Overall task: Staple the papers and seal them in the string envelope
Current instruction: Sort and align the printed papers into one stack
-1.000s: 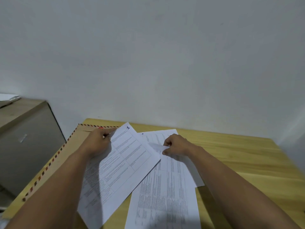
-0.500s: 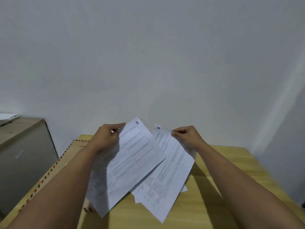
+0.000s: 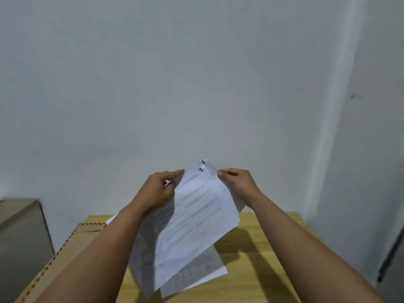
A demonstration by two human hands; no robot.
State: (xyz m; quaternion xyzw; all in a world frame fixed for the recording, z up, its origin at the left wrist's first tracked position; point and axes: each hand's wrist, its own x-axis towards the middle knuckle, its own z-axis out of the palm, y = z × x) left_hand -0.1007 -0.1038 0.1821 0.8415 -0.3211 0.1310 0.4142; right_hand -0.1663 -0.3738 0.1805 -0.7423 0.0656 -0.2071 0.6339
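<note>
Papers [image 3: 192,217] are up off the wooden table [image 3: 258,254] right now, sheet marked 1 in front and the one marked 5 tucked just behind it, so I can line up the top corners before any stapling. My left hand [image 3: 156,194] is pinched on the left edge and my right hand [image 3: 237,185] on the right edge near the top, both closed on the sheets to keep them from fanning. The string envelope [image 3: 72,243] lies flat on the table under my left arm, one more sheet lies below the stack, and no stapler shows.

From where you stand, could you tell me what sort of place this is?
Probably a plain office or study corner: a light wooden desk against a bare white wall, a brown envelope with striped edging, and printed white sheets held up.
</note>
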